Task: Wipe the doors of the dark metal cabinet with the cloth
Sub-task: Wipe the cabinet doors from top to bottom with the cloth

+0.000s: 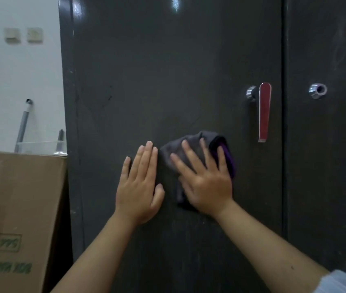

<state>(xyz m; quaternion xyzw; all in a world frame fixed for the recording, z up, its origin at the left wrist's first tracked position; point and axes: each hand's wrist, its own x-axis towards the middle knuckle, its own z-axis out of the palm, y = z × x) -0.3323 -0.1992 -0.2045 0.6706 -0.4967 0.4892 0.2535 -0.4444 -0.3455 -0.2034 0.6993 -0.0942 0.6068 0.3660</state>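
Two hands lay flat against the left door [168, 81] of the dark metal cabinet [326, 166], close together but not touching. The left hand [139, 185] was bare, fingers straight, palm on the painted metal. The right hand [207, 183] spread its fingers over the cloth [176, 151], pressing it to the door below and left of the red handle [264, 112].

The cloth looked soft, light and limp, grey with a purple edge, bunched into folds; it would likely sag or slip unless pinned by an open palm across its middle. The door seemed stiff, smooth and faintly glossy, with dull smears, so it should take firm pressure. The right door [326, 60] carried a chrome knob [317, 91].

Left of the cabinet stood a cardboard box [17, 208], a clear tub [41, 147] with grey poles [23, 123], and a white wall [20, 81].
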